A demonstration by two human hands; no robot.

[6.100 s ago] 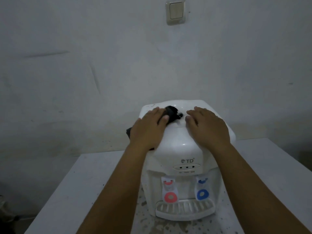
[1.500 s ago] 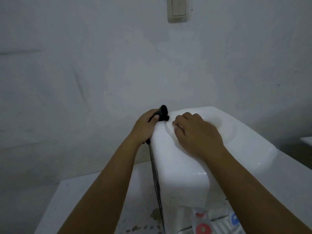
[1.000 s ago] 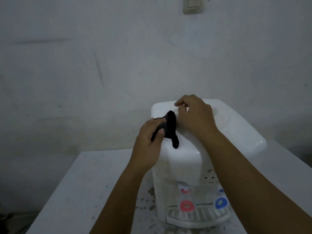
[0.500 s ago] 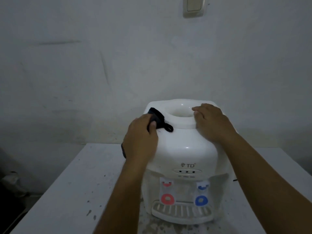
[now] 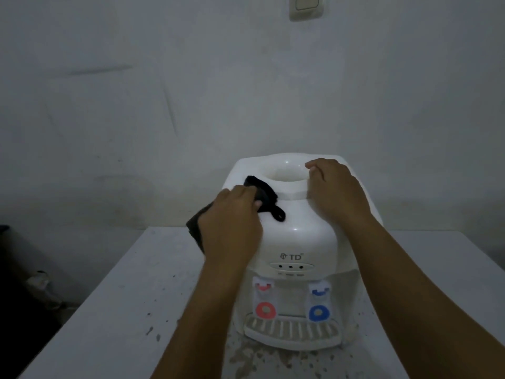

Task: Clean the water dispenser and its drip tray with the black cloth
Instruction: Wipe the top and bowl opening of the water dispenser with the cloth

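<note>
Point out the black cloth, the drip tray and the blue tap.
black cloth (image 5: 266, 196), head view, on the bunched part above the fingers.
drip tray (image 5: 292, 330), head view, on its slotted grille.
blue tap (image 5: 318, 313), head view, on its round paddle.

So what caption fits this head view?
Left hand wipes white dispenser with black cloth; right hand steadies it.
</note>
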